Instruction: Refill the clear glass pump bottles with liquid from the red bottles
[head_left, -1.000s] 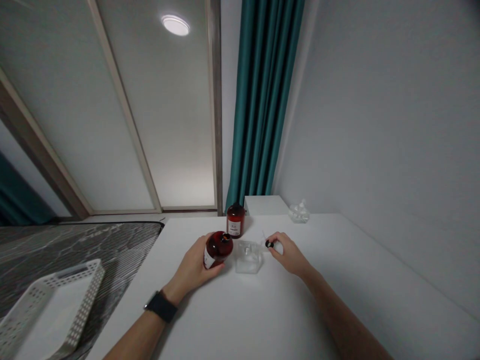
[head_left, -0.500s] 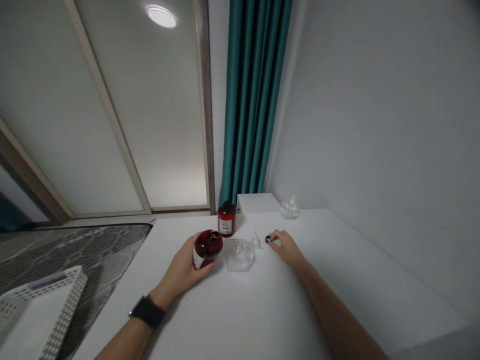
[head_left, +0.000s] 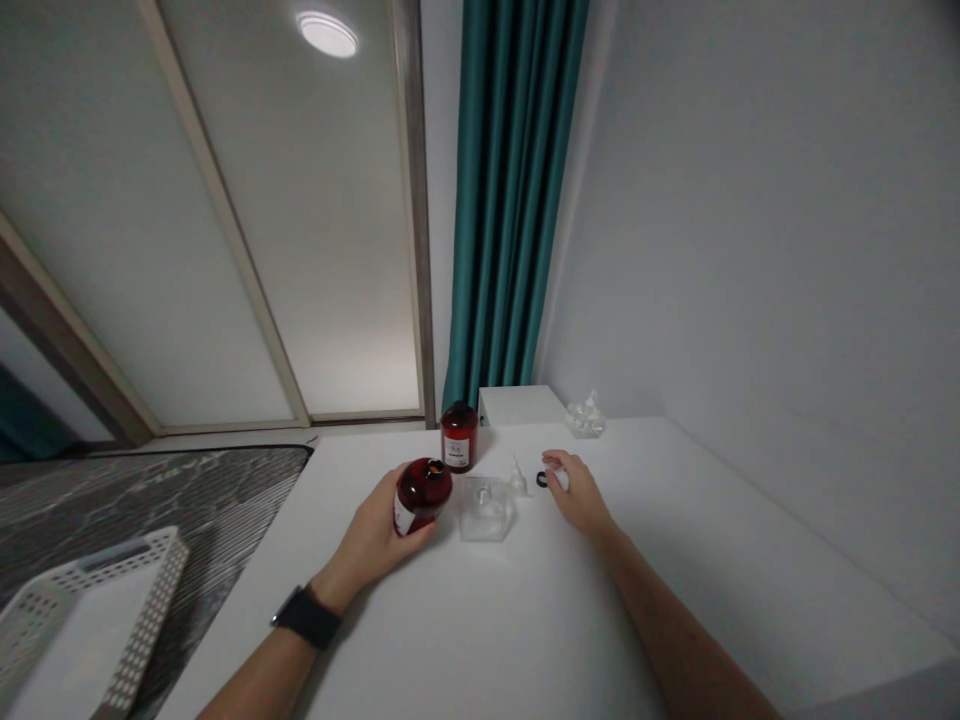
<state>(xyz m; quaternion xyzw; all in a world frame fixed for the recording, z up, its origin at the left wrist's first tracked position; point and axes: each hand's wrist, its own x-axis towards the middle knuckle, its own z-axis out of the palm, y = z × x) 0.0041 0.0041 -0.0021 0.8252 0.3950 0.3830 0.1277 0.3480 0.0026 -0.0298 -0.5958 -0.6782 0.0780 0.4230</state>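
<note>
R grip (head_left: pixel 579 493) parted, let go blk cap (head_left: pixel 538 480) just beside; L grip (head_left: pixel 373 532) clasps btl (head_left: pixel 424 490).

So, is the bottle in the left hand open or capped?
Open: the dark red bottle in the left hand shows its bare mouth, with no cap on it.

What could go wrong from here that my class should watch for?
The reddish-brown bottle in the left hand is uncapped and tilted, so any contents might spill.

That bottle is also close to the clear square vessel and could knock it.

The small black ring beside the right hand might be nudged away or dropped.
</note>
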